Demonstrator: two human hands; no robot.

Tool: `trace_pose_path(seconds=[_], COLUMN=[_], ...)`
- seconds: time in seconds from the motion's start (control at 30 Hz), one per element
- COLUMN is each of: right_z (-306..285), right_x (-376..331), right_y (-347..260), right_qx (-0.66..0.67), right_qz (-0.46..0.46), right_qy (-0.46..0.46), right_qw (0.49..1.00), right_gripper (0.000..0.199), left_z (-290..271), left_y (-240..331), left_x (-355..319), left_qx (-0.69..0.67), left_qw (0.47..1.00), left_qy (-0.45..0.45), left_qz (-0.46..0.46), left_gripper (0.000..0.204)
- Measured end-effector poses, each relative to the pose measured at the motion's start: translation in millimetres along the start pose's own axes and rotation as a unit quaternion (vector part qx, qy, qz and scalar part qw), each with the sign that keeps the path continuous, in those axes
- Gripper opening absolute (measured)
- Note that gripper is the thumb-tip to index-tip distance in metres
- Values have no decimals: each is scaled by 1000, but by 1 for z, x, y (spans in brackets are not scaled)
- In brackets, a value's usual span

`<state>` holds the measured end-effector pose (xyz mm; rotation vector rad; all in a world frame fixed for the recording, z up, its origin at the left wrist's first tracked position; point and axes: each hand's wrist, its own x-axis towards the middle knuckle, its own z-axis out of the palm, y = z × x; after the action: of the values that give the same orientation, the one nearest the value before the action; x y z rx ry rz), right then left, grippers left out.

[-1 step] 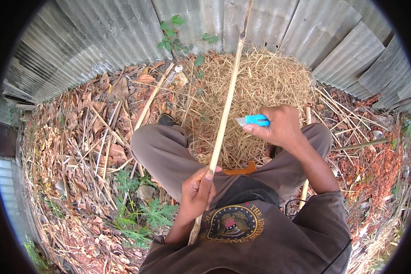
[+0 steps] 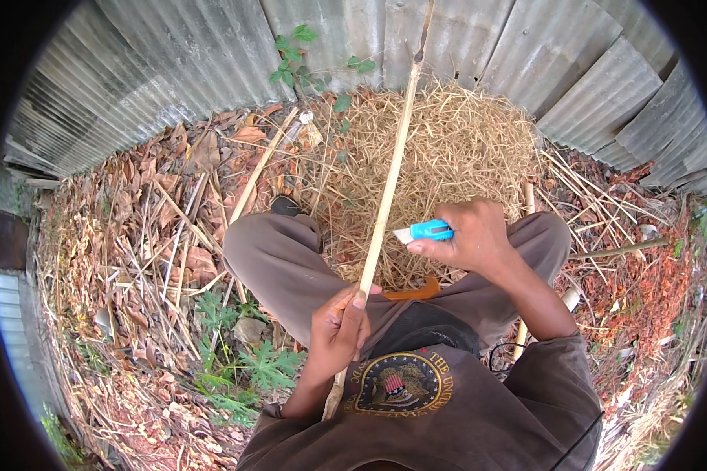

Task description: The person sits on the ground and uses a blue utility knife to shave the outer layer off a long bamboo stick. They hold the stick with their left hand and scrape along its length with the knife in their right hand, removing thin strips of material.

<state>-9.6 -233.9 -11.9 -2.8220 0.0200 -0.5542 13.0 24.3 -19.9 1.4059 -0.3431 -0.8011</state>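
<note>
A long, pale, peeled stick (image 2: 390, 177) slants up from my lap toward the metal wall, darker and thinner past a joint near its far end. My left hand (image 2: 339, 326) is closed around its lower part, in front of my shirt. In my right hand (image 2: 477, 235) is a blue utility knife (image 2: 432, 230), gripped with the thumb along its near side. Its short blade points left and lies just right of the stick, seemingly a small gap away. Between my crossed legs lies an orange, curved handle-like thing (image 2: 415, 291), partly hidden.
A heap of straw-like shavings (image 2: 463, 129) lies ahead, against a corrugated metal wall (image 2: 330, 39). Dry leaves and loose sticks (image 2: 263, 165) cover the ground at left. Another pole (image 2: 620, 249) lies at right. Green plants (image 2: 271, 365) grow beside my left knee.
My right hand with the utility knife has moved slightly left and nearer to me, bringing the blade closer to the stick. My left hand and the stick have hardly moved.
</note>
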Motion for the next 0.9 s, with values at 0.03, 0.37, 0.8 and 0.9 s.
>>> trace_pose_path(seconds=[0.03,0.37,0.8,0.9], right_z=[4,6,6,2], right_x=[-8,0,15,26], right_y=[-12,-20,-5,0], right_qx=[23,-19,-68,-64], right_qz=[-27,-16,-32,-19], right_qy=[-12,-17,17,12], right_qw=[999,1000,997,998], right_gripper=[68,71,73,73], left_z=[1,9,10,11], left_y=[3,13,9,11], left_x=[1,-11,-17,-11], left_qx=[0,13,58,61], left_qw=[1000,1000,998,996], left_qy=[-4,16,34,36], left_qz=[4,2,12,49], left_gripper=[31,29,30,31])
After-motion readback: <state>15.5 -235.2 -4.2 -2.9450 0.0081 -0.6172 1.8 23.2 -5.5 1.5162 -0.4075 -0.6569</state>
